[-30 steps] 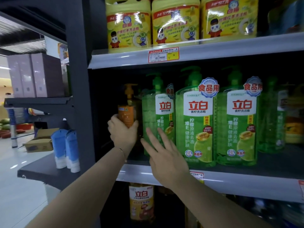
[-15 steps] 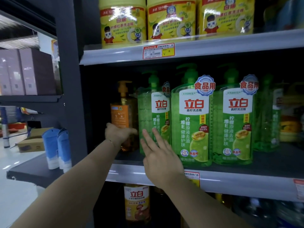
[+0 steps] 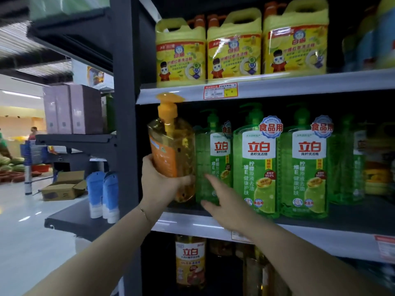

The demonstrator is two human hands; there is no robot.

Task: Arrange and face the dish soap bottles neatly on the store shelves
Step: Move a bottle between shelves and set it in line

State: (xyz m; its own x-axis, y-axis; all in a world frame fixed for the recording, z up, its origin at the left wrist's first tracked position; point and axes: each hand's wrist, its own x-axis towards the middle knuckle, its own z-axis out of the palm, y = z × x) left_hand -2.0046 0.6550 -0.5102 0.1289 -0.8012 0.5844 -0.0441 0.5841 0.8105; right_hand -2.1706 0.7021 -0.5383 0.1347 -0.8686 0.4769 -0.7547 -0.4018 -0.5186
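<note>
An orange pump bottle of dish soap [image 3: 173, 150] is lifted and tilted in front of the middle shelf's left end, its pump head level with the shelf above. My left hand [image 3: 159, 184] grips its lower part. Beside it on the middle shelf [image 3: 333, 239] stands a row of green pump bottles with labels facing out. The leftmost green bottle [image 3: 213, 159] sits a little further back than the other two [image 3: 256, 165] [image 3: 305, 167]. My right hand [image 3: 224, 201] reaches toward the leftmost green bottle with fingers spread and straight, its fingertips at the bottle's lower front.
Three yellow jugs [image 3: 234, 45] line the top shelf. Orange bottles [image 3: 190, 265] stand on the shelf below. A dark upright post [image 3: 125, 124] bounds the bay on the left. Blue tubes [image 3: 103, 193] stand on a side ledge. A cardboard box [image 3: 64, 185] lies on the aisle floor.
My left hand has pulled the orange bottle out from the back of the shelf, raised and tilted it. My right hand stays near the leftmost green bottle.
</note>
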